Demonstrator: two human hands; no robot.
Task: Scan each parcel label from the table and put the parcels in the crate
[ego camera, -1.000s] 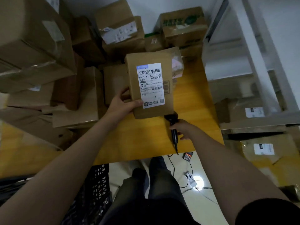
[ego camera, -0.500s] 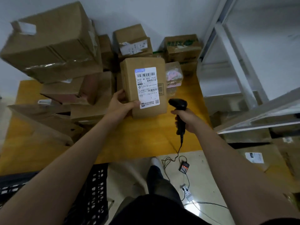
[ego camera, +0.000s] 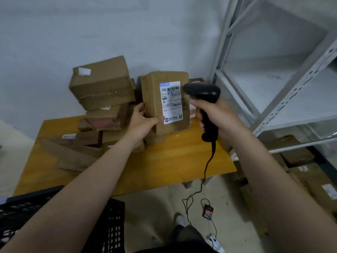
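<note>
Left hand (ego camera: 144, 121) pinches the parcel (ego camera: 151, 99) upright above the table's (ego camera: 173, 161) far right corner while right hand (ego camera: 218, 115) grips the scanner (ego camera: 202, 92) just beside its label (ego camera: 171, 102), so close and oblique the scan may misread.

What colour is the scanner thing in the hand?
Black. The scanner and its curly cable are both black, shown clearly in the head view, gripped by the right hand.
</note>
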